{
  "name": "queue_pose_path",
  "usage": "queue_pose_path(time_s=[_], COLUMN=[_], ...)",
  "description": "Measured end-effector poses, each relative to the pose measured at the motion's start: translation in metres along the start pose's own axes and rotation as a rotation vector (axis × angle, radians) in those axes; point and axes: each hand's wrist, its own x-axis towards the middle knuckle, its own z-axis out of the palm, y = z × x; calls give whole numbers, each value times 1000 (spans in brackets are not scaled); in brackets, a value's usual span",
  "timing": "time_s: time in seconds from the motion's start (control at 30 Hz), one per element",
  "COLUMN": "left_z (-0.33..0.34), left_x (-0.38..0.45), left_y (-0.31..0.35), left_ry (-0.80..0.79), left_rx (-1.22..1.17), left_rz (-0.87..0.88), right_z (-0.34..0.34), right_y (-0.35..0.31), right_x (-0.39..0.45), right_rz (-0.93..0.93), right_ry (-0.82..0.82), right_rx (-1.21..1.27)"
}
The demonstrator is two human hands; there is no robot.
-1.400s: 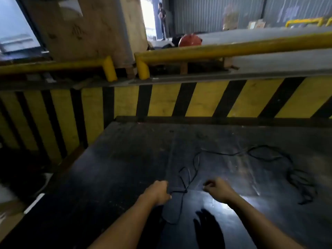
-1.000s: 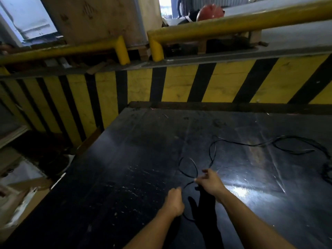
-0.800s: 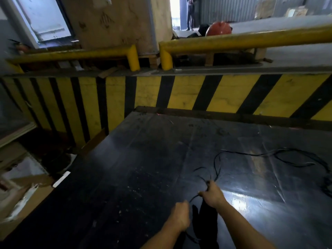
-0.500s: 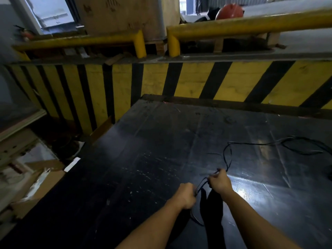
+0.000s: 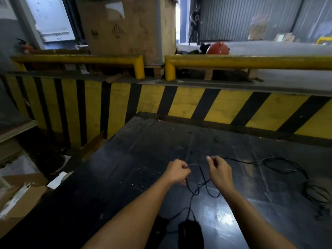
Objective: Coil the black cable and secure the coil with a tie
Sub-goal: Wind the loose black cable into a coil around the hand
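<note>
A thin black cable [image 5: 251, 162] lies across the dark glossy table [image 5: 143, 159] and runs off to the right, where it ends in a loose tangle [image 5: 316, 193]. My left hand [image 5: 177, 172] is closed in a fist around a few small loops of the cable, which hang down between my hands. My right hand [image 5: 218, 170] pinches the cable strand between thumb and fingers, just to the right of the left hand and raised off the table. A dark object [image 5: 190, 232] hangs or lies below the loops. No tie can be seen.
A yellow and black striped barrier [image 5: 188, 105] stands behind the table, with yellow rails [image 5: 251, 61] above it. A large wooden crate [image 5: 129, 26] stands behind them. Cardboard [image 5: 19, 196] lies on the floor at the left. A person [image 5: 195, 24] stands far back.
My hands have lifted and moved apart. The right hand has slid along the cable to the right, and a loop now hangs between the hands. The view has tilted upward.
</note>
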Motion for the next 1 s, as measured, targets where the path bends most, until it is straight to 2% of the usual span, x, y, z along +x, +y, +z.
queue_pose_path(time_s=[0.07,0.13,0.2,0.33,0.43,0.5,0.6,0.67,0.73,0.83,0.9,1.0], left_z=[-14,-23,-30,-35,-44,-59,-91,-114,-127,-134,-135,-142], left_x=[-2,-8,-18,-39,-42,-39,-34,-34,-36,-44,-51,-61], left_y=[22,42,59,79,84,89,109,126,141,156,162,165], left_ry=[21,10,-42,-194,-208,-164,92,195,172,51,-15,-184], left_rx=[-65,-80,10,206,287,234,61,51,130,151,17,-212], left_rz=[47,136,269,433,468,459,438,458,523,602,611,519], right_z=[-13,-24,-33,-59,-83,-97,-117,-130,-140,-153,-161,-173], right_y=[-26,-48,-67,-104,-134,-151,-173,-188,-204,-221,-226,-220], right_x=[3,7,13,31,37,34,24,15,8,4,4,10], right_rz=[48,161,271,362,257,122,10,-33,-106,-194,-238,-304], right_ry=[-12,-119,-201,-182,-188,-217,-332,-473,-578,-599,-523,-276], right_rx=[90,155,255,549,446,325,240,187,174,218,203,115])
